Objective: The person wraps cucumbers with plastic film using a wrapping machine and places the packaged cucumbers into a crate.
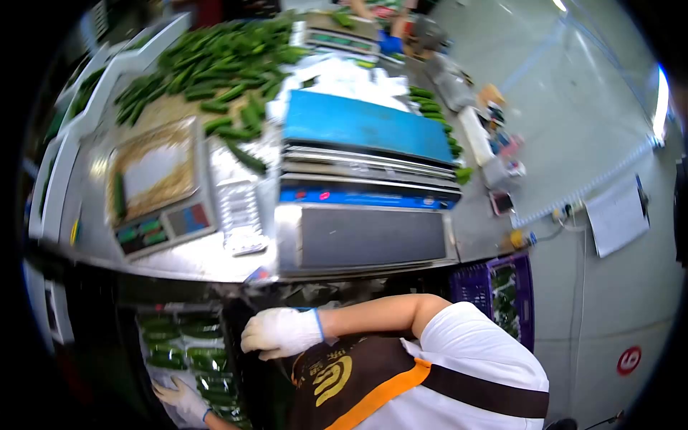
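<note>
My left hand [183, 403], in a white glove, lies with fingers spread at the left side of a crate of wrapped green cucumber packs [211, 362]. Its palm side is hidden. My right hand [283, 333], also gloved in white with a blue cuff, hangs just right of that crate, below the table edge. Its fingers are loosely bent and apart, with nothing visible in them. Above, on the metal table [172, 258], stand a scale [161, 190] with one cucumber on its tray, a stack of white foam trays [241, 218] and a wrapping machine [369, 147] with a blue cover.
Loose cucumbers [236, 61] are heaped at the table's back left, beside white bins [86, 107]. A second scale [340, 43] stands behind the machine, near another person's arm [362, 8]. A purple crate [529, 297] stands below right. A phone [501, 203] lies by the table's right edge.
</note>
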`<control>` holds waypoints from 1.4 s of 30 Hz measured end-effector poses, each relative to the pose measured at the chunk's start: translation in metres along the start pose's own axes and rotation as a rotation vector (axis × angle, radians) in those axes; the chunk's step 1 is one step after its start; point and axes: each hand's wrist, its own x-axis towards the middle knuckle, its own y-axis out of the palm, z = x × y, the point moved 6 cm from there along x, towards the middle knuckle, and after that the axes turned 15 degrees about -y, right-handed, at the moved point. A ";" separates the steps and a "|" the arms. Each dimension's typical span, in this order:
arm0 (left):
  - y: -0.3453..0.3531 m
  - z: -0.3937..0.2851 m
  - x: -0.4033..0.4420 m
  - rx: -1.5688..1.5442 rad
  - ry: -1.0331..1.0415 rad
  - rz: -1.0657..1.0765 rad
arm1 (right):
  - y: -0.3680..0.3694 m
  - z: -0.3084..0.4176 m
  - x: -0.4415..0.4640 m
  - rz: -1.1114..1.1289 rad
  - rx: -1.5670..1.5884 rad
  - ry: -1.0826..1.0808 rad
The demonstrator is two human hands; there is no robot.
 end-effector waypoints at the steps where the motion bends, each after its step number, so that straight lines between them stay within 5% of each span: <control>1: 0.008 -0.045 -0.006 -0.072 0.110 -0.034 | -0.031 0.004 -0.025 -0.077 -0.024 0.029; 3: 0.013 -0.150 -0.030 -0.204 0.245 -0.013 | -0.107 0.014 -0.091 -0.196 -0.096 0.240; 6: 0.016 -0.293 -0.083 -0.637 0.194 0.327 | -0.219 0.046 -0.229 -0.748 -0.077 0.567; 10: 0.005 -0.429 -0.166 -0.843 0.413 0.486 | -0.316 0.057 -0.467 -1.428 -0.067 0.773; 12: -0.002 -0.479 -0.208 -0.851 0.483 0.552 | -0.340 0.048 -0.577 -1.366 -0.255 0.880; 13: -0.006 -0.502 -0.228 -0.830 0.546 0.540 | -0.346 0.032 -0.640 -1.107 -0.596 1.117; 15: -0.032 -0.554 -0.274 -0.872 0.614 0.613 | -0.357 0.021 -0.659 -0.435 -0.781 1.403; 19: -0.064 -0.622 -0.361 -0.912 0.818 0.723 | -0.355 -0.043 -0.667 0.182 -0.977 1.192; 21: -0.074 -0.646 -0.397 -0.893 0.966 0.690 | -0.354 -0.066 -0.660 0.210 -1.031 1.041; 23: -0.086 -0.670 -0.434 -0.900 1.085 0.730 | -0.355 -0.080 -0.660 0.205 -0.878 1.113; 32: -0.080 -0.724 -0.586 -0.924 1.251 1.256 | -0.308 -0.043 -0.670 0.096 -0.661 1.131; 35: -0.029 -0.720 -0.642 -0.755 0.840 1.726 | -0.280 -0.020 -0.675 0.016 -0.715 1.080; 38: 0.035 -0.716 -0.692 -0.408 0.403 1.900 | -0.274 -0.002 -0.675 -0.001 -0.726 1.099; 41: 0.083 -0.713 -0.713 -0.232 0.544 1.620 | -0.281 0.014 -0.726 -0.535 -0.643 1.191; 42: 0.084 -0.716 -0.715 -0.201 0.538 1.597 | -0.284 0.027 -0.755 -0.871 -0.391 1.401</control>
